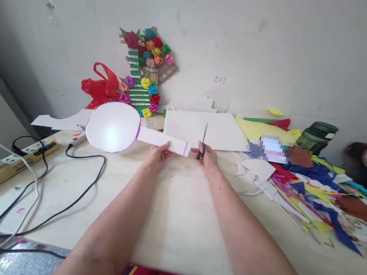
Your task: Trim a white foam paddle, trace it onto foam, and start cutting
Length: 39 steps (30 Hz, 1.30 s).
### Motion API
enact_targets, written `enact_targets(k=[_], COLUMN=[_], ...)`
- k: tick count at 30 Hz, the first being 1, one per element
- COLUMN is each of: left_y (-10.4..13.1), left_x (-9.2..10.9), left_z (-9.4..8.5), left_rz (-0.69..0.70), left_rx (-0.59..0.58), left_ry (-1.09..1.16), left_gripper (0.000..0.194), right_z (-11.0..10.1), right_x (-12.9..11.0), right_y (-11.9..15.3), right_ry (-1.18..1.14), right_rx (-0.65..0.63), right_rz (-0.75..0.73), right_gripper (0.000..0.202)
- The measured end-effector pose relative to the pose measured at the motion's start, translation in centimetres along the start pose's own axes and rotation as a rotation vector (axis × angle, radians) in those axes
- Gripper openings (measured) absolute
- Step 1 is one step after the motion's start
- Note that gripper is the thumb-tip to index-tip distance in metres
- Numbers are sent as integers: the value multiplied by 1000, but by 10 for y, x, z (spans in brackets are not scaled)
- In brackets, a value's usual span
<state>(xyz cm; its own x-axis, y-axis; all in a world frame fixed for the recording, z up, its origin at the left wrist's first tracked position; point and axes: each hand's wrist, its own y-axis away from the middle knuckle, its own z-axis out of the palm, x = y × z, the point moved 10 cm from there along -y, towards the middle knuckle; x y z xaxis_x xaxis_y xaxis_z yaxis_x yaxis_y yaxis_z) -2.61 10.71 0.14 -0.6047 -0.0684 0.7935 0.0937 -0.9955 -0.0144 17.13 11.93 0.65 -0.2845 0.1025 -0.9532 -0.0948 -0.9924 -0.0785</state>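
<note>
My left hand (159,155) pinches the strip-like handle of a white fan-shaped paper cutout (113,127). Its wide round end, edged in purple marker, points left, and purple lines mark the handle's right end. Just right of that end, my right hand (208,159) is closed around the black handles of a pair of scissors (204,136). The blades point up and away from me and look nearly closed, apart from the paper. Behind the hands lies a stack of white board (206,127).
Colourful scraps (329,196) cover the right side, near a green bottle (315,137) and a phone (273,149). Paper flowers (145,74) and a red plastic bag (102,87) stand against the wall. On the left, cables run from a power strip (10,166).
</note>
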Motion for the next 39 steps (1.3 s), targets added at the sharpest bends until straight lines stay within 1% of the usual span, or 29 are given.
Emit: enact_targets(k=[5, 10, 16, 21, 22, 24, 27, 29, 33, 35, 39], left_y=[-3, -4, -4, -3, -3, 0, 3, 5, 3, 1, -3], left_x=[0, 1, -2, 2, 3, 2, -4, -7, -6, -3, 4], left_z=[-1, -4, 0, -1, 0, 5, 15, 17, 17, 15, 6], left_rz=[8, 29, 32, 74, 80, 77, 34, 16, 29, 48, 99], left_rx=[-38, -33, -81, -51, -52, -90, -166, -181, -178, -159, -99], left_ry=[-50, -81, -160, -133, -121, -108, -144, -177, -199, -186, -107], left_gripper=[19, 21, 24, 23, 23, 26, 31, 32, 34, 35, 35], right_z=[7, 10, 13, 21, 23, 26, 29, 28, 25, 24, 25], right_x=[-1, -4, -7, -9, -9, -9, -7, -4, 4, 5, -5], right_y=[2, 5, 7, 9, 9, 11, 12, 12, 9, 9, 14], right_ry=[-1, -7, 56, 59, 49, 37, 56, 74, 102, 128, 221], right_rx=[-50, -76, -76, -62, -61, -60, -51, -47, -64, -76, -104], right_rz=[-9, -10, -26, -35, -39, -49, -61, -55, -15, 8, 12], right_gripper=[47, 47, 52, 49, 48, 46, 43, 43, 46, 46, 40])
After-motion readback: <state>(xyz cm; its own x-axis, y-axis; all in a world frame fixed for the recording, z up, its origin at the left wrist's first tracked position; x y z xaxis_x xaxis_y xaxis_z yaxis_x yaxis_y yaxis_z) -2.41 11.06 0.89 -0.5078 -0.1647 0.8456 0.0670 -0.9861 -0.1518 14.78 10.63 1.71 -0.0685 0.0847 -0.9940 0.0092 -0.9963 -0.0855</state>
